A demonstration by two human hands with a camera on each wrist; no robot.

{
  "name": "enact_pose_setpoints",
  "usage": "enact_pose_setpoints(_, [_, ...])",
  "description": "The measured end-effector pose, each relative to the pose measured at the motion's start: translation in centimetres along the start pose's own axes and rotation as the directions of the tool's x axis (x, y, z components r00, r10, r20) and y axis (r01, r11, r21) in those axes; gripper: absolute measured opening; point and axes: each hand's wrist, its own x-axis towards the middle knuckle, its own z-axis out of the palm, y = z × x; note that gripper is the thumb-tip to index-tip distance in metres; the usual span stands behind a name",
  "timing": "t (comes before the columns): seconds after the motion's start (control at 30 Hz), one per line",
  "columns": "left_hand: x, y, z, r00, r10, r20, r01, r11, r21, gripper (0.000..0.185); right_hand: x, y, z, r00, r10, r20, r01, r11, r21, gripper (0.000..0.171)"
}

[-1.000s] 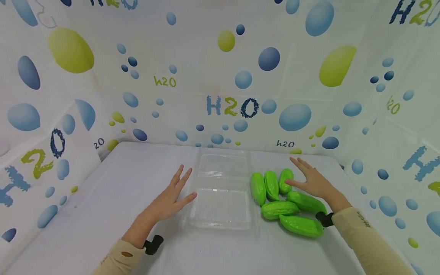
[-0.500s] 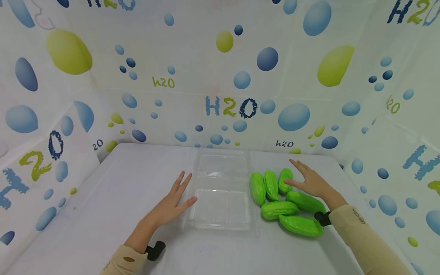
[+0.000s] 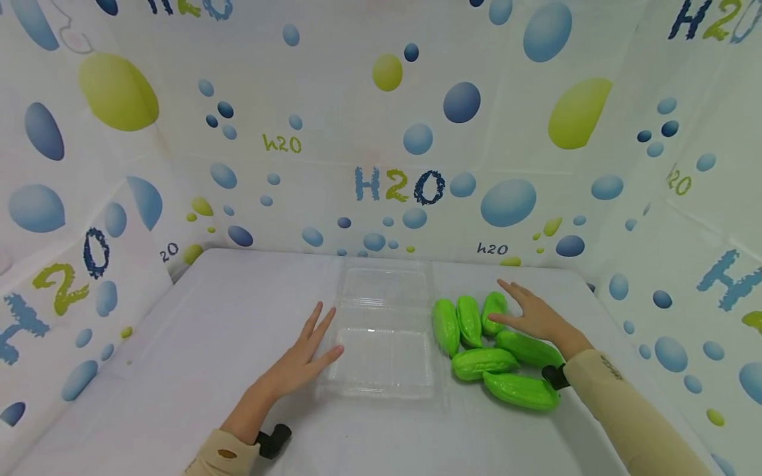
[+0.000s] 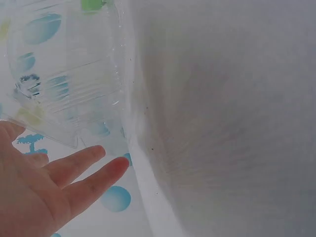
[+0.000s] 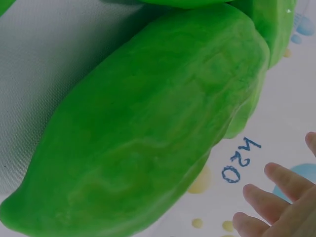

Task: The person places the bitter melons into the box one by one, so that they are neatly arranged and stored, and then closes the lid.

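Now your left hand lies flat on the table, fingers straight, beside the clear box. Your right hand is flat too, thumb touching one of the green gourds just right of the box.

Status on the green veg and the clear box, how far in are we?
Done: the clear clamshell box lies open on the white table, nothing in it. In hand: nothing gripped. The left hand lies flat at the box's left edge; the right hand rests open beside the green vegetables, thumb at the farthest one. Left: all six vegetables sit in a cluster right of the box, none inside.
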Motion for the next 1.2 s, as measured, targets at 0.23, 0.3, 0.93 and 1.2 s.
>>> enact_pose_setpoints(0.23, [0.1, 0.0, 0.4, 1.0, 0.008, 0.005, -0.008, 0.999, -0.048, 0.072, 0.4, 0.3, 0.3, 1.0, -0.004, 0.014, 0.004, 1.0, -0.013, 0.089])
enact_pose_setpoints(0.3, [0.2, 0.0, 0.5, 1.0, 0.008, 0.008, -0.008, 0.999, -0.054, 0.072, 0.5, 0.4, 0.4, 1.0, -0.003, 0.021, 0.003, 1.0, -0.018, 0.089])
enact_pose_setpoints(0.93, [0.0, -0.1, 1.1, 0.998, 0.011, 0.06, 0.004, 0.969, -0.245, 0.074, 1.3, 0.3, 1.3, 0.993, 0.026, 0.116, -0.021, 0.999, -0.043, 0.092])
enact_pose_setpoints(1.2, [0.0, -0.3, 1.1, 0.998, 0.028, 0.061, -0.011, 0.964, -0.267, 0.076, 1.9, 0.3, 1.5, 0.988, 0.06, 0.139, -0.053, 0.997, -0.05, 0.093])
